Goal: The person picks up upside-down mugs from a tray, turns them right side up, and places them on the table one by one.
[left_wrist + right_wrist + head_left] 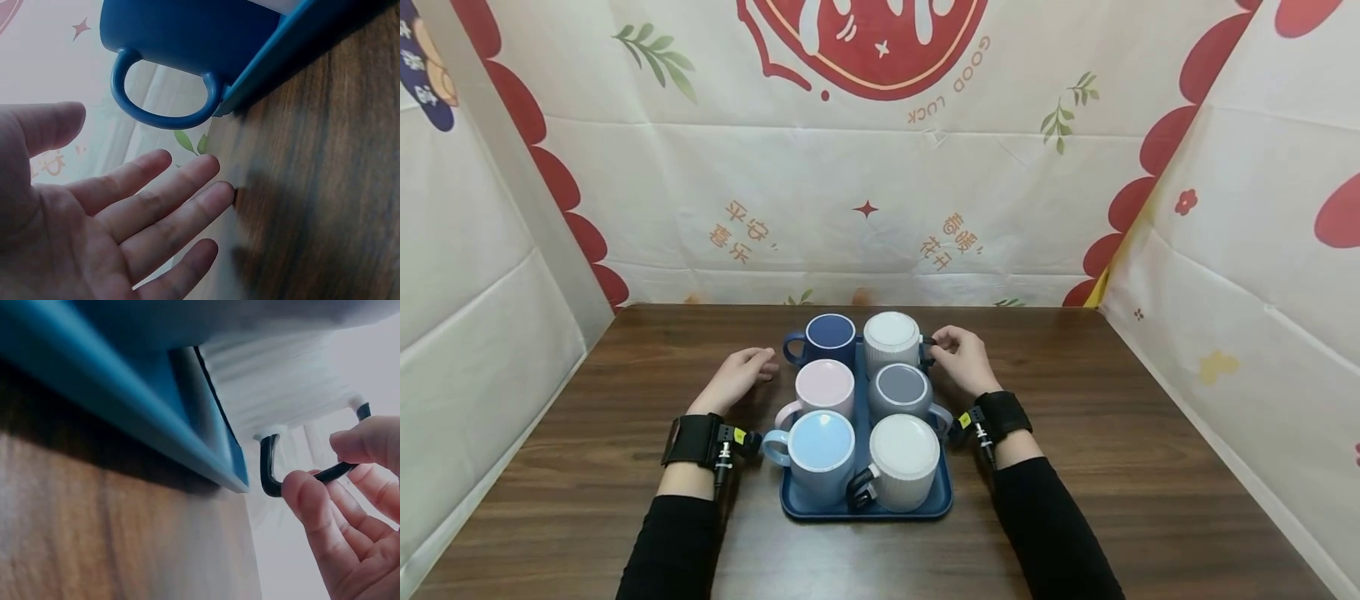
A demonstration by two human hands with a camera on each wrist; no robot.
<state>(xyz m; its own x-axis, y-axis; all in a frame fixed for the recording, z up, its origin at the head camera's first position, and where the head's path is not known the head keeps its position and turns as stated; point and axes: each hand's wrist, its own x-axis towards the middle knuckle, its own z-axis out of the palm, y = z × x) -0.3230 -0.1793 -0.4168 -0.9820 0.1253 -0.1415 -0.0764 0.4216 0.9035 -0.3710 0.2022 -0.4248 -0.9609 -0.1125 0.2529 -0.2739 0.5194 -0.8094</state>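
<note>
Several mugs stand in two columns on a blue tray (863, 513), apparently upside down. At the back right is a white ribbed mug (891, 335) with a black handle (270, 469). My right hand (964, 360) pinches that handle between thumb and fingers, as the right wrist view shows. To the left of the dark blue mug (831, 333), my left hand (737, 379) is held with loosely spread fingers. In the left wrist view the dark blue handle (165, 120) lies just beyond these fingertips, with a gap between them.
A pink mug (824, 385) and a light blue mug (822, 454) fill the left column. Along the right are a grey mug (900, 396) and a front white mug (904, 458). The brown wooden table (1150, 500) meets a printed cloth (850, 167) behind.
</note>
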